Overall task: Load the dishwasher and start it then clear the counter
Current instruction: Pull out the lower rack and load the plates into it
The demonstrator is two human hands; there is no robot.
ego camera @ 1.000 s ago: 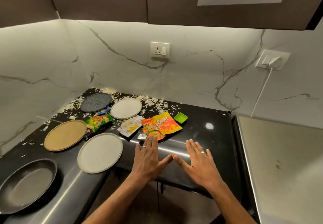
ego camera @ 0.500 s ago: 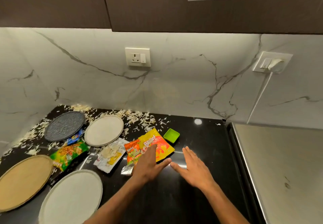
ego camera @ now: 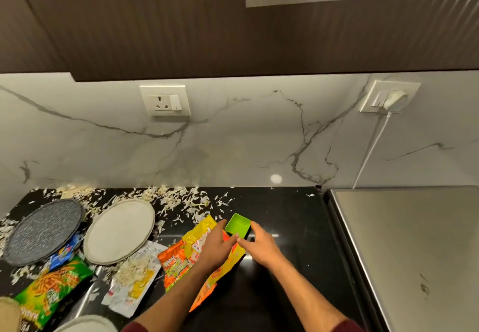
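Note:
A small green square bowl (ego camera: pixel 238 224) sits on the black counter (ego camera: pixel 282 228). My left hand (ego camera: pixel 215 247) lies over a yellow snack packet (ego camera: pixel 198 241), its fingers reaching the bowl's left side. My right hand (ego camera: pixel 260 245) comes in from the right, fingers along the bowl's right side. Both thumbs meet at the bowl's near rim, and the fingers look fairly straight. Further left lie a white plate (ego camera: pixel 120 230) and a dark speckled plate (ego camera: pixel 41 230).
An orange packet (ego camera: pixel 175 267), a white packet (ego camera: pixel 132 280), a green packet (ego camera: pixel 51 285) and a blue wrapper (ego camera: pixel 64 251) litter the counter amid pale shreds (ego camera: pixel 178 197). A steel appliance top (ego camera: pixel 414 254) adjoins on the right. Two more plate rims show at the bottom left.
The view has moved closer and to the right. Both hands moved forward from the counter's near part to the green bowl and now touch its sides.

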